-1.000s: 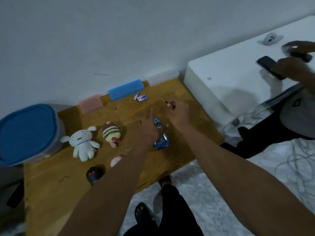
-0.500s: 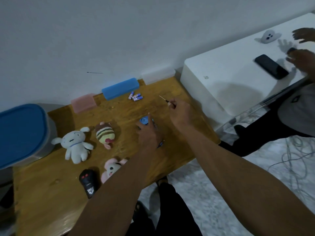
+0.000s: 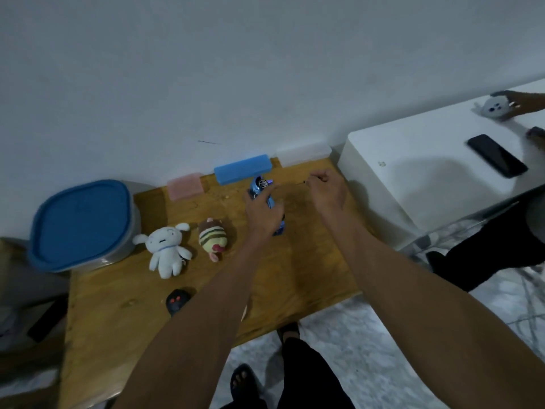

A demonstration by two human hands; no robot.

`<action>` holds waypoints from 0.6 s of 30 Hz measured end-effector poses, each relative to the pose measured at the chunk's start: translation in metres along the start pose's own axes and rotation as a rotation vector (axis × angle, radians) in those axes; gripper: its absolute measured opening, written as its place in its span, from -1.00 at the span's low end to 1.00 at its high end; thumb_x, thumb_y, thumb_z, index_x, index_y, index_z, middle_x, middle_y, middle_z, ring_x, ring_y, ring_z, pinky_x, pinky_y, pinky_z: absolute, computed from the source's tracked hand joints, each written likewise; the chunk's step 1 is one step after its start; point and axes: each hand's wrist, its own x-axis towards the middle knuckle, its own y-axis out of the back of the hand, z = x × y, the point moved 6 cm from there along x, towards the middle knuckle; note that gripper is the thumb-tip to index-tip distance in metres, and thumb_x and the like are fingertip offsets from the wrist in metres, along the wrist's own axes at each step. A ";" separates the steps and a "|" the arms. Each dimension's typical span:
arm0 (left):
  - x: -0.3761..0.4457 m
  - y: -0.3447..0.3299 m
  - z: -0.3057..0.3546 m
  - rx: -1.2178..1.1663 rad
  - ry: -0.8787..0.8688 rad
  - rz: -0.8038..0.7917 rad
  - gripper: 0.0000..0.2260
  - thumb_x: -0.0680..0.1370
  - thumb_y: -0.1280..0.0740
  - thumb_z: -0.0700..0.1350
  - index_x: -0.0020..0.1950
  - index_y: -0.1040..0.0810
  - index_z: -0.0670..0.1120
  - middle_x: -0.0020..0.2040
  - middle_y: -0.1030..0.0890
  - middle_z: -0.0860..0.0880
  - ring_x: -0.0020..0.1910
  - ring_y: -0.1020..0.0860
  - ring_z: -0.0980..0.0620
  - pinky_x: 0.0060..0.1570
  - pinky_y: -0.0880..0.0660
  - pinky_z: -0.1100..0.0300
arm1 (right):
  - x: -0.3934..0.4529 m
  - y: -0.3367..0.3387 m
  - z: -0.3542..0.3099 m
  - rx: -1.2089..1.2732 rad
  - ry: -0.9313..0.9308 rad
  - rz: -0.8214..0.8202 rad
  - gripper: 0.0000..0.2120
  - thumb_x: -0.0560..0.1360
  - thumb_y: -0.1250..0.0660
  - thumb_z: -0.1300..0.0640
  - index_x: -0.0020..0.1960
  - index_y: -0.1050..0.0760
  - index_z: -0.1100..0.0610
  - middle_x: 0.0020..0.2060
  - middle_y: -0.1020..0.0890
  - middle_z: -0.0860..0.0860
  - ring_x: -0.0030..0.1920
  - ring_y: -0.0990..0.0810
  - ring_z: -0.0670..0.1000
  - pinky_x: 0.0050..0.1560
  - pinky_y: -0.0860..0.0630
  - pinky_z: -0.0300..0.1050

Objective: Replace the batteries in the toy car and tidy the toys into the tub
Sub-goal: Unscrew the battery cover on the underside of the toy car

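Observation:
My left hand (image 3: 261,214) grips the blue toy car (image 3: 259,187), lifted and tilted with a wheel facing up. Just to its right, my right hand (image 3: 326,190) pinches a thin screwdriver (image 3: 305,182) whose tip points toward the car. On the wooden table (image 3: 124,308) lie a white plush (image 3: 166,249), a striped plush (image 3: 213,239) and a black remote (image 3: 176,301). A tub with a blue lid (image 3: 82,222) stands at the table's left end. The batteries are hidden behind the car and my left hand.
A blue case (image 3: 242,173), a pink case (image 3: 185,188) and a clear case (image 3: 303,153) line the wall. To the right is a white surface (image 3: 413,184) with a black phone (image 3: 497,154); another person's hand (image 3: 523,103) touches a small grey toy (image 3: 494,108).
My left hand has picked the blue car up off the table and raised it toward the blue case. The right hand with the screwdriver stays close beside it. The view has shifted.

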 end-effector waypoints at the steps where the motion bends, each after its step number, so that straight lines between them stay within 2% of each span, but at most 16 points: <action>1: -0.001 0.005 0.002 -0.022 0.007 0.010 -0.68 0.64 -0.27 -0.18 0.35 -0.59 0.04 0.32 -0.38 -0.21 0.03 -0.54 -0.03 0.01 -0.60 0.23 | 0.000 -0.001 -0.001 0.035 -0.023 -0.001 -0.86 0.41 -0.41 0.19 -0.06 -0.65 0.05 -0.09 -0.70 -0.03 -0.04 -0.66 0.02 0.00 -0.61 -0.10; 2: -0.002 0.008 0.002 -0.039 0.017 0.008 -0.71 0.66 -0.23 -0.17 0.32 -0.60 0.04 0.21 -0.45 -0.26 -0.18 -0.49 0.08 -0.28 -0.49 0.40 | 0.000 -0.002 -0.002 0.071 -0.035 -0.002 -0.87 0.35 -0.42 0.16 -0.10 -0.64 0.04 -0.13 -0.70 -0.03 -0.07 -0.67 0.03 0.01 -0.65 -0.02; 3: -0.002 0.010 0.002 -0.058 0.029 0.005 -0.72 0.67 -0.20 -0.18 0.27 -0.61 0.03 0.09 -0.47 -0.28 -0.33 -0.42 0.13 -0.45 -0.35 0.42 | 0.001 -0.004 -0.002 0.106 -0.039 0.002 -0.85 0.30 -0.42 0.13 -0.13 -0.63 0.03 -0.16 -0.70 -0.03 -0.10 -0.69 0.04 -0.01 -0.67 0.04; 4: -0.003 0.012 0.002 -0.083 0.037 0.001 -0.74 0.67 -0.18 -0.18 0.22 -0.61 0.02 0.01 -0.48 -0.23 -0.40 -0.38 0.14 -0.51 -0.26 0.41 | 0.000 -0.004 -0.003 0.135 -0.040 0.003 -0.84 0.28 -0.41 0.13 -0.13 -0.61 0.04 -0.17 -0.69 -0.01 -0.13 -0.70 0.04 -0.04 -0.68 0.08; 6: -0.008 0.019 0.003 -0.118 0.062 0.007 -0.80 0.66 -0.18 -0.18 0.13 -0.58 0.01 -0.02 -0.52 -0.09 -0.35 -0.44 0.16 -0.44 -0.29 0.33 | -0.005 -0.006 -0.008 0.189 -0.048 -0.006 -0.83 0.33 -0.43 0.21 -0.08 -0.58 0.10 -0.14 -0.68 0.05 -0.19 -0.71 0.04 -0.08 -0.69 0.07; 8: -0.013 0.025 0.002 -0.159 0.068 0.010 -0.89 0.62 -0.27 -0.17 0.12 -0.53 -0.03 0.00 -0.56 -0.05 -0.19 -0.50 0.05 -0.32 -0.37 0.22 | -0.010 -0.010 -0.012 0.272 -0.076 -0.024 -0.80 0.39 -0.42 0.33 -0.02 -0.54 0.16 -0.09 -0.65 0.13 -0.28 -0.72 0.01 -0.12 -0.70 0.02; 12: -0.015 0.032 -0.001 -0.210 0.043 -0.055 -0.71 0.46 -0.40 -0.26 0.16 -0.52 -0.11 0.00 -0.50 0.03 -0.13 -0.49 0.04 -0.22 -0.46 0.15 | -0.014 -0.017 -0.014 0.304 -0.079 -0.060 -0.78 0.44 -0.43 0.40 0.02 -0.52 0.19 -0.07 -0.63 0.17 -0.27 -0.72 0.05 -0.13 -0.71 0.00; 15: -0.016 0.035 -0.005 -0.223 0.069 -0.074 -0.65 0.35 -0.36 -0.17 0.14 -0.56 -0.01 0.05 -0.51 0.10 -0.03 -0.50 0.02 -0.12 -0.50 0.09 | -0.017 -0.022 -0.016 0.313 -0.072 -0.082 -0.81 0.43 -0.44 0.40 -0.03 -0.56 0.19 -0.12 -0.67 0.19 -0.27 -0.72 0.08 -0.14 -0.71 0.00; 18: -0.016 0.038 -0.007 -0.172 0.051 -0.051 -0.72 0.42 -0.37 -0.24 0.08 -0.57 0.03 0.12 -0.52 0.03 -0.03 -0.49 0.06 -0.07 -0.53 0.07 | -0.020 -0.027 -0.019 0.307 -0.048 -0.107 -0.81 0.44 -0.47 0.37 -0.06 -0.56 0.13 -0.21 -0.68 0.15 -0.28 -0.72 0.08 -0.17 -0.70 -0.01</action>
